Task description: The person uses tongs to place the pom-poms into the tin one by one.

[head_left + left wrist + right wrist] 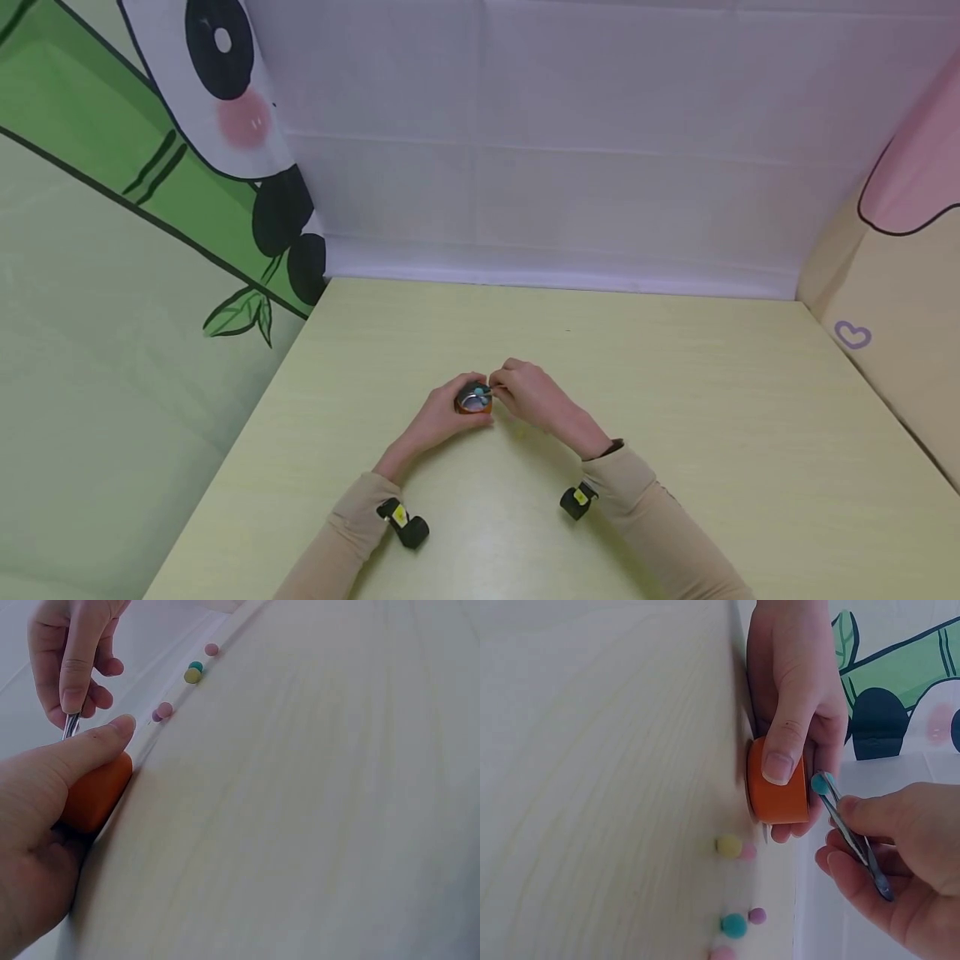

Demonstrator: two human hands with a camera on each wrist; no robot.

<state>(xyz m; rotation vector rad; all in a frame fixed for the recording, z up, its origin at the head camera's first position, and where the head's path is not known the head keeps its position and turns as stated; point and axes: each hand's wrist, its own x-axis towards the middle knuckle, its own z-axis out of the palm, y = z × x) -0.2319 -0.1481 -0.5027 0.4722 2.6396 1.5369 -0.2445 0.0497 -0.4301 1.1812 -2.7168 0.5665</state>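
My left hand (441,414) grips a small round orange cup (776,791) on the table, its thumb along the near side and its fingers round the far side. The cup's mouth looks shiny and grey inside in the head view. To the right of it, my right hand (536,398) pinches silver metal tweezers (853,841) between thumb and fingers. A small teal ball (821,784) sits between the tweezer tips, right at the cup's rim in the right wrist view. In the left wrist view the thumb (97,750) hides the tweezer tips.
Several small loose balls lie on the pale wooden table (675,400) near the cup, among them a yellow ball (729,846), a teal one (733,925) and a purple one (757,916). A white cloth (562,150) hangs along the table's back edge.
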